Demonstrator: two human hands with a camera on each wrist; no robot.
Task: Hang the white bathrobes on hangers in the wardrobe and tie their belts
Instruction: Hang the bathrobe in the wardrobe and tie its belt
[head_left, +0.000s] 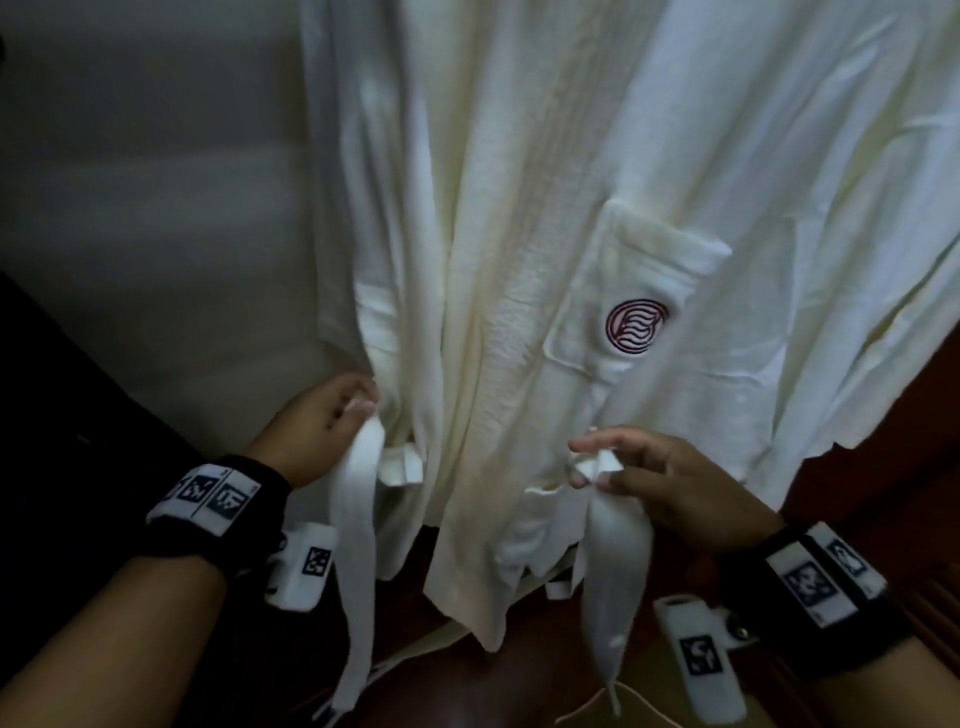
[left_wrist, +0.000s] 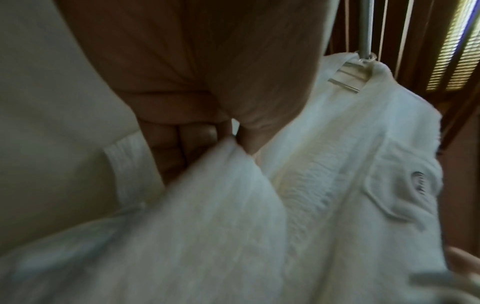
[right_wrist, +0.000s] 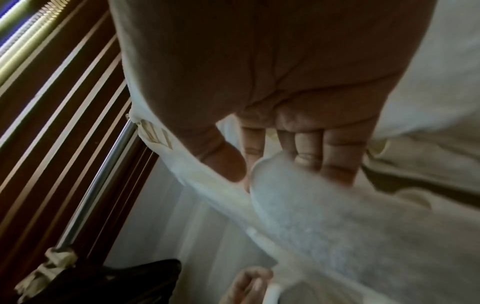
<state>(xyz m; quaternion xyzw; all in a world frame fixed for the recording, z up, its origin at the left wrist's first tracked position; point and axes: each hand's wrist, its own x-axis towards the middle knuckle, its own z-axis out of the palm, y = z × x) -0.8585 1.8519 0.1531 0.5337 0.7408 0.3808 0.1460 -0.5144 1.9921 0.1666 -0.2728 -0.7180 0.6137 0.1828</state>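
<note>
A white bathrobe (head_left: 519, 208) with a maroon crest on its chest pocket (head_left: 637, 320) hangs in front of me on a hanger (left_wrist: 345, 80) under a metal rail (left_wrist: 362, 28). My left hand (head_left: 332, 415) grips one end of the white belt (head_left: 358, 519) at the robe's left side, the tail hanging down. My right hand (head_left: 623, 467) pinches the other belt end (head_left: 613, 561) at the robe's right front. In the left wrist view the thumb and curled fingers (left_wrist: 197, 133) clamp the belt (left_wrist: 221, 185). In the right wrist view the fingers (right_wrist: 306, 152) hold the belt (right_wrist: 311, 205).
A pale wall panel (head_left: 156, 208) stands left of the robe. Dark slatted wardrobe doors (right_wrist: 52, 102) and the rail (right_wrist: 103, 176) show behind, with another hanger and dark garment (right_wrist: 103, 283) on it. The dark wardrobe floor (head_left: 519, 691) lies below the hem.
</note>
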